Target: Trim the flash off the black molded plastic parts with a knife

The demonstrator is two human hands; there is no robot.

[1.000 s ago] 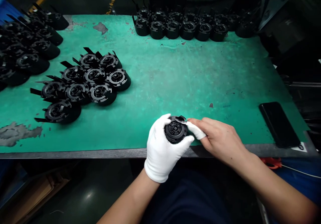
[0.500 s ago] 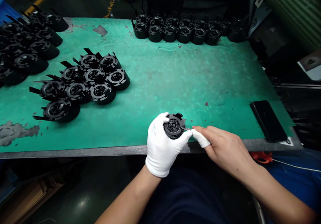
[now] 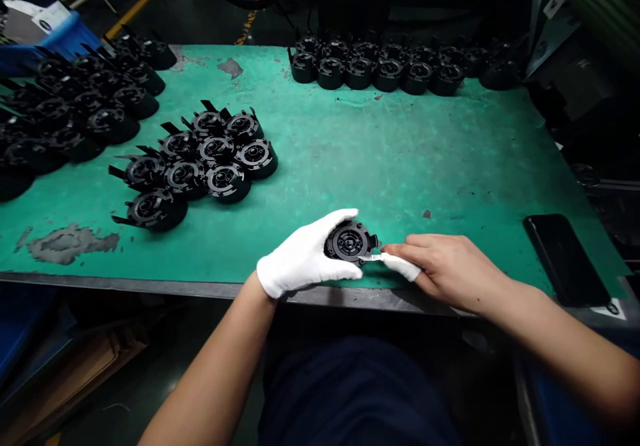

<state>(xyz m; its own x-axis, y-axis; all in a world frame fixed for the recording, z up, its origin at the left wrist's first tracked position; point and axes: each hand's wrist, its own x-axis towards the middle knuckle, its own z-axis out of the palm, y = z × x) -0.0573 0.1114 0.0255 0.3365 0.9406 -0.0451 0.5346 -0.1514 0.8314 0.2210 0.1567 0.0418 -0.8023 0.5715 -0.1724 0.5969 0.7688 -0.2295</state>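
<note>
My left hand (image 3: 313, 249), in a white glove, is wrapped round the side of a round black plastic part (image 3: 350, 241) near the table's front edge. The part's ringed face is turned up, and a small tab sticks out at its right. In my right hand (image 3: 445, 266) a thin metal blade (image 3: 371, 257) is pinched between the fingers and the thumb, which wears a white cover. The blade's tip is at the lower right rim of the part. Its handle, if any, is hidden in my fist.
Similar black parts stand in a cluster (image 3: 215, 149) at middle left, a larger group (image 3: 107, 123) at far left and rows (image 3: 387, 73) at the back. A black phone (image 3: 567, 259) lies at right on the green tabletop (image 3: 350, 146). Behind the left group is a blue bin (image 3: 83, 33).
My left hand has swung round to the left side of the part, which has turned so its tab points right. The blade tip has moved from the face to the lower right rim.
</note>
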